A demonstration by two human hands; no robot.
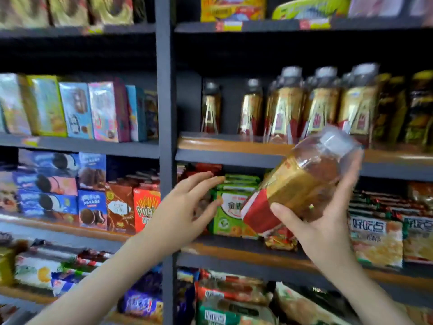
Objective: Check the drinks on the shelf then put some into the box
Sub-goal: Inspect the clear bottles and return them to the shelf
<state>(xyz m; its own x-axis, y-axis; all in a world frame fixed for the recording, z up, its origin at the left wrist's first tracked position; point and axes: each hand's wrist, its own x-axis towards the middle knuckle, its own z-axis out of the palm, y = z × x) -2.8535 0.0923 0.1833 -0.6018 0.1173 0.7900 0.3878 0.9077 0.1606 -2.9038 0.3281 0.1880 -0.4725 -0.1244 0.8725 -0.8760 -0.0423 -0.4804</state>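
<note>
Clear plastic drink bottle with amber liquid, gold-and-red label and pale screw cap (302, 184) sits right of centre in the frame, off the shelf and tilted, cap to the upper right and base to the lower left. It looks full, so likely moderately heavy for one hand. The walls are probably stiff enough to squeeze lightly, and the smooth label film may be a bit slippery. Not fragile like glass (plastic by the look, heavy blur though). Best hold is probably round the labelled mid-body; the shoulder and cap end narrows.

Right hand (328, 226), lower right: wrapped round the bottle's mid-body, thumb across the front near the red band, fingers round the far side up towards the shoulder. It carries the bottle alone.

Left hand (185, 207), centre: open, fingers straight and spread, holding nothing. It is just beside the bottle's base without touching, in front of the green snack packets (230, 207).

More bottles of the same kind in a row (321, 106) stand on the wood-edged dark shelf (234, 143) in the upper right. No box in view.
</note>
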